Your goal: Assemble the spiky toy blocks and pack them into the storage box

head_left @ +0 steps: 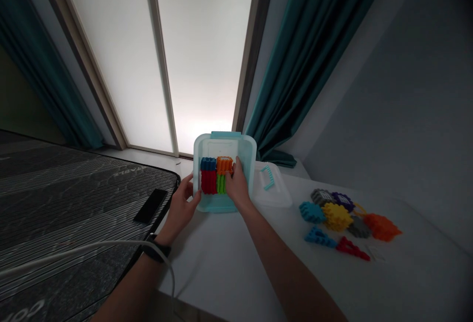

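Observation:
A pale teal plastic storage box [250, 176] is tilted so that its inside faces me. Closed on its left wall is my left hand [184, 206], thumb at the near rim. Inside stand stacks of notched plastic toy pieces: blue [209, 164] above red [209, 182] on the left, orange [224, 164] above green [220, 184] on the right. My right hand [238, 184] reaches into the box and grips the right edge of the orange pieces, with the thumb in front. The hand covers part of the green pieces.
Right of the box lies a translucent lid [279, 191] with a teal handle. Loose toy pieces, including a yellow one [337, 216] and an orange one [382, 227], lie on the white table [221, 272]. A phone [150, 206] rests on the dark mat [84, 198]; a white cable [111, 243] crosses my left wrist.

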`<state>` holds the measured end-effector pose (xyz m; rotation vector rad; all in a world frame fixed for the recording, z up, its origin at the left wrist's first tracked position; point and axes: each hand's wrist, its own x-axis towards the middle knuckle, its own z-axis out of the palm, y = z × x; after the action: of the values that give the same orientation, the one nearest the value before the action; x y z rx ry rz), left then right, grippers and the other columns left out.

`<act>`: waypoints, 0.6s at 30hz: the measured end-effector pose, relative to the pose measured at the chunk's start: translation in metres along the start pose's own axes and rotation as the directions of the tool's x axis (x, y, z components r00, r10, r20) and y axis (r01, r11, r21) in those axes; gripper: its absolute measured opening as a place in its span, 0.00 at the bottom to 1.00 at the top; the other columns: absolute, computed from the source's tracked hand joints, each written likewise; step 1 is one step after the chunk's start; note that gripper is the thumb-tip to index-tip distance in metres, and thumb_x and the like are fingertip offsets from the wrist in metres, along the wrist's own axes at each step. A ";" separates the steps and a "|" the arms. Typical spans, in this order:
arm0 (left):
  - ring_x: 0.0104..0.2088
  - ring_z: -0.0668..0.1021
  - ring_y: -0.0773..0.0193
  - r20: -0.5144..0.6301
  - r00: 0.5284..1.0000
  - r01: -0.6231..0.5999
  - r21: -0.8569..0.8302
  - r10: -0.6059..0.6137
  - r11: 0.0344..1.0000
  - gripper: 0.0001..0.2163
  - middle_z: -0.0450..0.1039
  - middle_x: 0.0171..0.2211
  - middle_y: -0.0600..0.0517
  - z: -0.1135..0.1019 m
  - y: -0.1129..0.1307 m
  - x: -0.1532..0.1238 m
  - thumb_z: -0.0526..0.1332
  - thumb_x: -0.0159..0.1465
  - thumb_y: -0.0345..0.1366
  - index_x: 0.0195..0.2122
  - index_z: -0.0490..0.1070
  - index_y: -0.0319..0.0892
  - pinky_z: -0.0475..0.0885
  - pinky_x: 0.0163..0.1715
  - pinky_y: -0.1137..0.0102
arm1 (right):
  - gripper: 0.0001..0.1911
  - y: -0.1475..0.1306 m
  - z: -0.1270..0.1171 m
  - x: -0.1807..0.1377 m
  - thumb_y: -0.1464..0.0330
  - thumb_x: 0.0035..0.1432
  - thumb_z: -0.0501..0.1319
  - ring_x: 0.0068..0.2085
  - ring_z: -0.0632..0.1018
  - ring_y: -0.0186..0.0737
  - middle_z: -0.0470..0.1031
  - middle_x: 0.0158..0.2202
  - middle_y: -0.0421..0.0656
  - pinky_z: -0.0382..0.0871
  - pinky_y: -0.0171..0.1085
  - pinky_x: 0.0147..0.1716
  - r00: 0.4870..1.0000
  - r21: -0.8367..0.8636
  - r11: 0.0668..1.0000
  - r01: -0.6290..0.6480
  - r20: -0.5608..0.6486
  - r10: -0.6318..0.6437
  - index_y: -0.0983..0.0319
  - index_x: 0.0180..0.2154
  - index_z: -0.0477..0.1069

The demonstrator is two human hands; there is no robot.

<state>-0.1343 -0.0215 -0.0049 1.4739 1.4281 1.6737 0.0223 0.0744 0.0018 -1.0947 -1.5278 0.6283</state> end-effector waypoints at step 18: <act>0.33 0.74 0.66 0.055 0.998 0.021 0.004 -0.021 1.000 0.25 0.69 0.33 0.54 -0.002 0.000 0.000 0.63 0.62 0.42 0.59 0.63 0.41 0.72 0.34 0.71 | 0.20 -0.008 -0.003 0.010 0.71 0.60 0.50 0.46 0.78 0.42 0.79 0.44 0.41 0.72 0.41 0.47 0.994 0.100 0.994 -0.047 0.103 0.037 0.57 0.51 0.70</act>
<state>-0.1359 -0.0220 -0.0044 1.4901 1.4137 1.6063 0.0231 0.0789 0.0143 -1.0324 -1.5445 0.7932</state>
